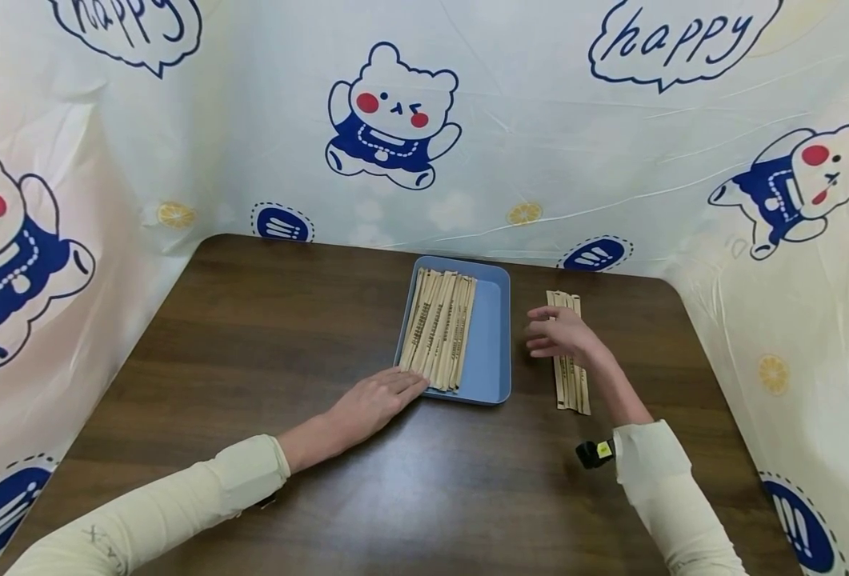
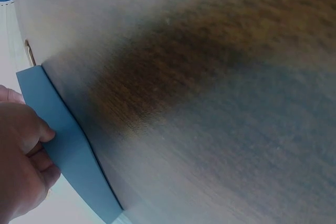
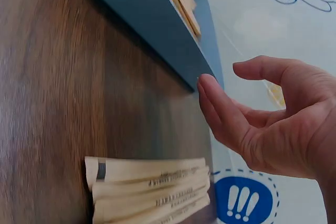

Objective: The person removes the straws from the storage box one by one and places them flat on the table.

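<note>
A shallow blue tray (image 1: pixel 492 336) lies on the table with a row of long, thin paper-wrapped sticks (image 1: pixel 438 328) along its left side. My left hand (image 1: pixel 377 404) holds the tray's near left corner; in the left wrist view its thumb lies against the blue outer wall (image 2: pixel 68 129), with fingers over the rim. To the right of the tray is a smaller bundle of the same wrapped sticks (image 1: pixel 574 388), flat on the wood. Above that bundle hovers my right hand (image 1: pixel 561 332), fingers loosely bent and thumb apart, holding nothing. Closer up, the right wrist view shows these sticks (image 3: pixel 152 192) below the hand.
The brown wooden table (image 1: pixel 266 320) is bordered at the back and both sides by a pale printed cloth (image 1: pixel 510 120). A small black device (image 1: pixel 594 454) sits at the right sleeve's cuff.
</note>
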Available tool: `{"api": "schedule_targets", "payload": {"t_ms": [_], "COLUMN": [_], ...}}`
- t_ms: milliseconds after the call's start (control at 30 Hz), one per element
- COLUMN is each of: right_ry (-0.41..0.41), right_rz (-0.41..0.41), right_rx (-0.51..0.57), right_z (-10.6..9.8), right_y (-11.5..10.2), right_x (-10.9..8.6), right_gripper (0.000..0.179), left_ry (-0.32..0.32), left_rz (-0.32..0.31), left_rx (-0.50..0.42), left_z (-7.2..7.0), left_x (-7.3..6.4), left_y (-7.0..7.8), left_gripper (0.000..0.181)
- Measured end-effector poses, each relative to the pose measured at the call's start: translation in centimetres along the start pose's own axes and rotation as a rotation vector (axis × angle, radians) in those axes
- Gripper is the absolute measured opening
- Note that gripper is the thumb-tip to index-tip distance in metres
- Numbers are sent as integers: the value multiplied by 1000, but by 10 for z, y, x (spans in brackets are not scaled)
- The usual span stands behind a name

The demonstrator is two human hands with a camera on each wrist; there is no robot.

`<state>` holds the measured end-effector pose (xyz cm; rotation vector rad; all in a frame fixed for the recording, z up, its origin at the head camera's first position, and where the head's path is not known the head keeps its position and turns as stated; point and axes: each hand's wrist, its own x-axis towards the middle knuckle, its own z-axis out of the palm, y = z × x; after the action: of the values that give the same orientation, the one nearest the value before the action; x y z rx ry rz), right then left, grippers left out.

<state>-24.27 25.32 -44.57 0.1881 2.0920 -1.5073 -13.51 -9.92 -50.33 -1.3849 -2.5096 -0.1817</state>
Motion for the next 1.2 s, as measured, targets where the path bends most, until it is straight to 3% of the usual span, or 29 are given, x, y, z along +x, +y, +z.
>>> {"api": "schedule_targets", "payload": {"t_ms": [300,800,967,1200], "right_ry": [-8,-38,-39,31], "right_rz": [-42,-76,-90,-70], "right_rx": [-13,66,39,-68], "right_z": [23,55,69,89], "right_y": [-17,-35,-35,-30], "right_x": [-2,7,17,38], "right_gripper": [54,59,61,56], "left_ry": [20,6,20,13], "left_rz": [-1,5,9,8], "left_rx": [-5,21,14,1], "left_z": [3,1,1,3], "left_x": [0,1,2,3], "left_y": [0,-2,-2,-2], "left_gripper": [42,44,43,41]}}
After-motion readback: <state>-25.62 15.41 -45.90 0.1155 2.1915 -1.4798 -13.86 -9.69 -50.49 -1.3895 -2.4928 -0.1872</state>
